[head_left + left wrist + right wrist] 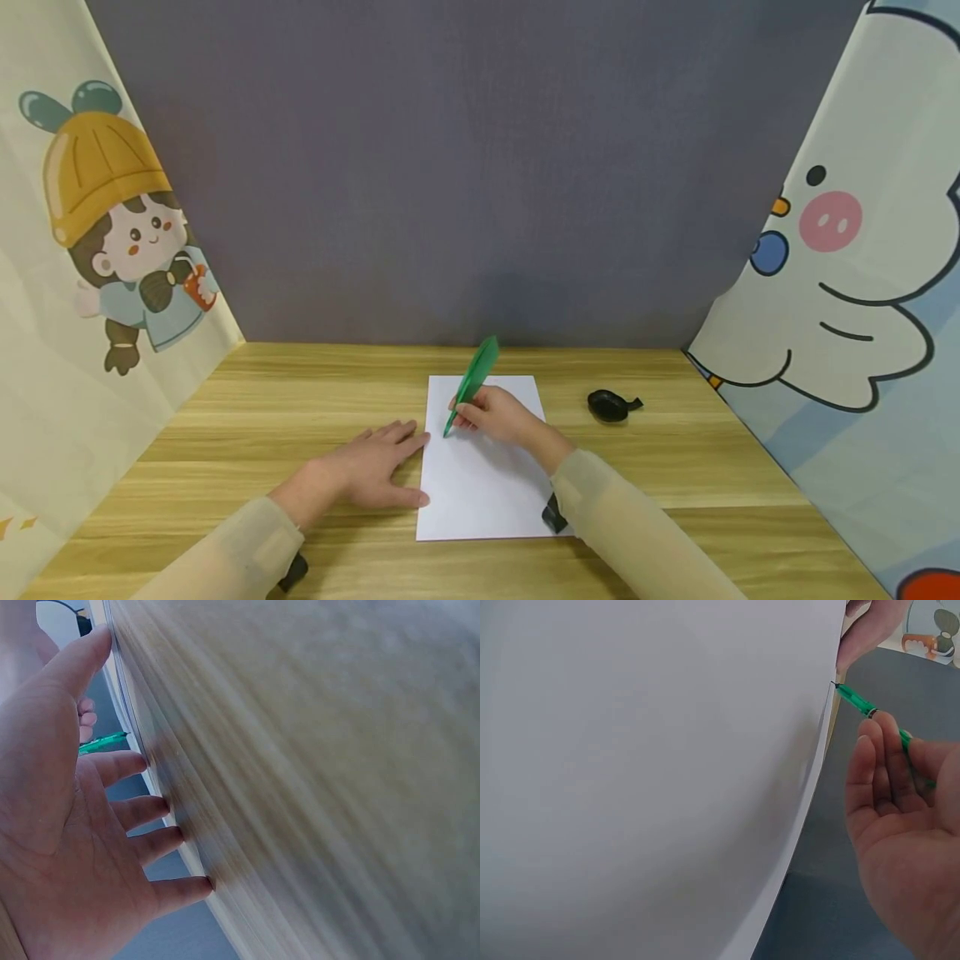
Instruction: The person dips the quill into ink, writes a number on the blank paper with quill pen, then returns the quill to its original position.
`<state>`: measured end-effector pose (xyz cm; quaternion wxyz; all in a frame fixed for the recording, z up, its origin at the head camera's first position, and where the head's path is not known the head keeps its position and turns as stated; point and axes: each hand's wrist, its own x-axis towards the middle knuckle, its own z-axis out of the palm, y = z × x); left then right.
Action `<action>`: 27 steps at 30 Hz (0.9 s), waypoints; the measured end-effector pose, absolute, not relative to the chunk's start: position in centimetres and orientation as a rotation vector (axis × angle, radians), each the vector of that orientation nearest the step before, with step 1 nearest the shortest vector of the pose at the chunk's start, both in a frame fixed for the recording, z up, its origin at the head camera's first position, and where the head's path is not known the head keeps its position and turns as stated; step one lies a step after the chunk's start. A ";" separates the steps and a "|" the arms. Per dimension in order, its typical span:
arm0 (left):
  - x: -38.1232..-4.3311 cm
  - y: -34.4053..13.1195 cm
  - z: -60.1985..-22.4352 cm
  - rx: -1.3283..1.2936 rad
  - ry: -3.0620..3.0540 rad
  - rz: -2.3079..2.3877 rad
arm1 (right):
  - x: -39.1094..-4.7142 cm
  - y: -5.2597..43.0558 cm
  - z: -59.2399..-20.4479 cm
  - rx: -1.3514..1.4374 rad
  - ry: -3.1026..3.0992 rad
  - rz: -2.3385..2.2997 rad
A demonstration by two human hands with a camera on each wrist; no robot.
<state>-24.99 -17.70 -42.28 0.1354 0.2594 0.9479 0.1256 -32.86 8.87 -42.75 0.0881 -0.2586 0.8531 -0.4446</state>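
My right hand (491, 412) pinches a green feather pen (474, 375) between thumb and fingers, its plume leaning up and away. The pen's dark tip points down at the white paper (480, 492), close over its upper left part. In the right wrist view the green barrel (855, 699) shows, with the tip right at the sheet's surface. Spread flat, my left hand (378, 471) rests on the table, its thumb and index fingertips at the paper's left edge. The left wrist view shows the left palm (97, 825) with straight fingers touching the wood.
A small black oval object with a short tail (609, 406) lies on the wooden table (315, 392) to the right of the paper. A dark grey panel (465, 167) stands behind the table. Cartoon-printed cloths (45, 400) hang at both sides.
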 end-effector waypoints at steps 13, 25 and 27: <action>-25.1 -17.8 -42.7 0.763 2.760 0.350 | -31.3 9.1 -42.5 -0.778 2.507 -1.300; -24.9 -17.7 -42.4 0.766 2.754 0.369 | -30.3 9.8 -42.6 -0.795 2.495 -1.274; -24.9 -17.7 -42.4 0.765 2.753 0.372 | -30.1 9.9 -42.7 -0.798 2.491 -1.276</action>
